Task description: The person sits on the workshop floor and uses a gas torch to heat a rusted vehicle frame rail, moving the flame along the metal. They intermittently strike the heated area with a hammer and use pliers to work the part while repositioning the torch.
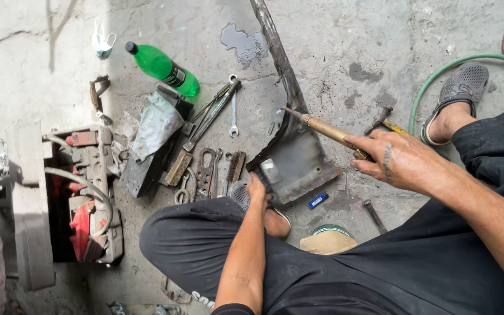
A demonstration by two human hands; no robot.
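Rough grey concrete floor (345, 35) with cracks and dark stains fills the view, and a person sits on it with legs in dark trousers. At the centre lies a bent, rusty metal bracket (294, 153), with a flat plate at its near end and a long narrow arm that goes away toward the top of the picture.

The right hand (393, 158) is just to the right of the bracket. Its fingers are closed around the handle of a brass torch (325, 129), and the thin tip of the torch reaches the bracket where the arm meets the plate. The left hand (256, 189) rests at the near left corner of the bracket; its fingers seem curled on the edge of the plate, but I cannot tell exactly how they hold it.

Left of the bracket there is a group of hand tools: a wrench (233, 108), pliers and a wire brush (235, 168). Farther left and up lies a green plastic bottle (161, 68), and far left stands a worn machine with red parts (83, 195). Just below the bracket lies a small blue lighter (317, 200). Right of the bracket, behind the right hand, lies a hammer (380, 118), then a foot in a grey sandal (459, 96), with a green hose (438, 73) that curves around it.
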